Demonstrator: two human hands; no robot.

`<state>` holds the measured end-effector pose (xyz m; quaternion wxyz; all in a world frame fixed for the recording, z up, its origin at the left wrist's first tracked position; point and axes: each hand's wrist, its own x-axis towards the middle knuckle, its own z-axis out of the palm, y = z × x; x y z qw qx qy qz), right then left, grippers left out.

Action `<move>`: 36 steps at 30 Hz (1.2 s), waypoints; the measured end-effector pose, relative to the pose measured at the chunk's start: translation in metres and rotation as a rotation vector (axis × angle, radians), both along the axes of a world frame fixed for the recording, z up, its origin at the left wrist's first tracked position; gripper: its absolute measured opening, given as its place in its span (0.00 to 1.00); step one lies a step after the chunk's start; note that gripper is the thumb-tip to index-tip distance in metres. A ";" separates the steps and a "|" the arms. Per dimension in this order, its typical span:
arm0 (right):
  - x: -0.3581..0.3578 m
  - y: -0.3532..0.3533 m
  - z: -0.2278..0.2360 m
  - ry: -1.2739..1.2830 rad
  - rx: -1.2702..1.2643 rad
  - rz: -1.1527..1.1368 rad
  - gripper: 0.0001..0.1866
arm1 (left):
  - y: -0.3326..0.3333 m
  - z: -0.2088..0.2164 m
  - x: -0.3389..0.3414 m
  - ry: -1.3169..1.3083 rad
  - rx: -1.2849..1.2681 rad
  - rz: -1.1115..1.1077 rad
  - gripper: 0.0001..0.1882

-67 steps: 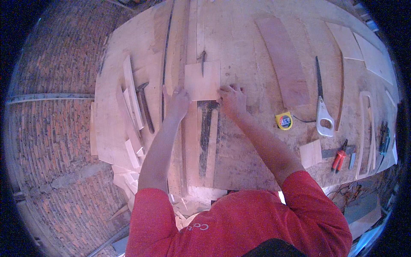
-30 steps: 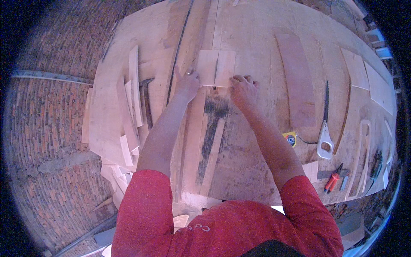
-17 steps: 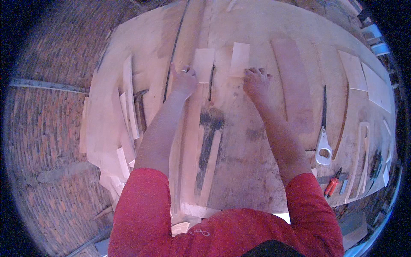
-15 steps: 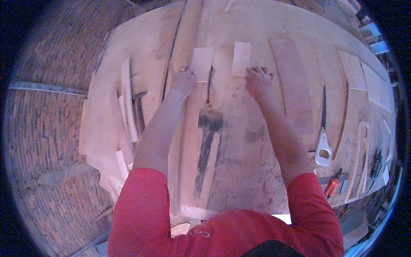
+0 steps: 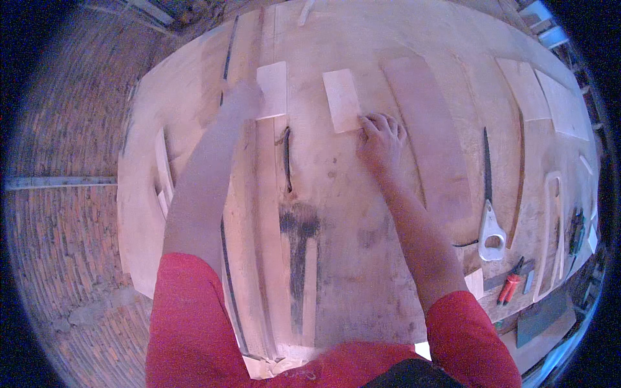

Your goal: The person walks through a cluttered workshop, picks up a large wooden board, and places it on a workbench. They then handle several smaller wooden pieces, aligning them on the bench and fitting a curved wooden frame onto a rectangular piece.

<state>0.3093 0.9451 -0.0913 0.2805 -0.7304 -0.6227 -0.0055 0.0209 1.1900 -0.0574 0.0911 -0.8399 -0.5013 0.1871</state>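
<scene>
Two pale rectangular pieces of wood lie on a large wooden worktop. My left hand (image 5: 242, 100), smeared by motion, is beside the left edge of the left piece of wood (image 5: 273, 90); its fingers do not show clearly. My right hand (image 5: 381, 139) is closed at the lower right corner of the right piece of wood (image 5: 343, 100), which tilts with its top to the left. A dark slim rod-like thing (image 5: 287, 158) lies just below the left piece. A wide reddish-brown board (image 5: 430, 129) lies to the right of my right hand.
On the right are a handsaw (image 5: 490, 226), red-handled pliers (image 5: 510, 289), a curved wooden strip (image 5: 518, 187) and pale panels (image 5: 561, 107). A long wooden rail (image 5: 255, 207) runs under my left arm. Narrow offcuts (image 5: 163, 161) lie at the left. Brick paving (image 5: 61, 246) borders the worktop.
The view has shifted. My left hand and the left piece have moved farther away, past the dark rod, which the piece no longer meets. The right piece has turned, its top leaning left.
</scene>
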 end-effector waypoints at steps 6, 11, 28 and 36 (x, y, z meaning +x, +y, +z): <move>0.010 0.001 -0.005 0.034 -0.023 -0.121 0.19 | 0.037 -0.007 0.075 -0.343 -0.026 0.202 0.44; 0.010 0.000 -0.001 0.066 0.009 -0.109 0.19 | 0.072 -0.040 0.079 -0.509 -0.062 0.333 0.42; 0.007 -0.005 -0.008 0.076 0.057 -0.069 0.22 | -0.229 0.142 -0.184 -1.986 -0.276 0.804 0.10; -0.013 -0.228 0.052 0.251 0.372 0.060 0.15 | -0.490 0.100 -0.232 -2.636 -1.024 0.695 0.10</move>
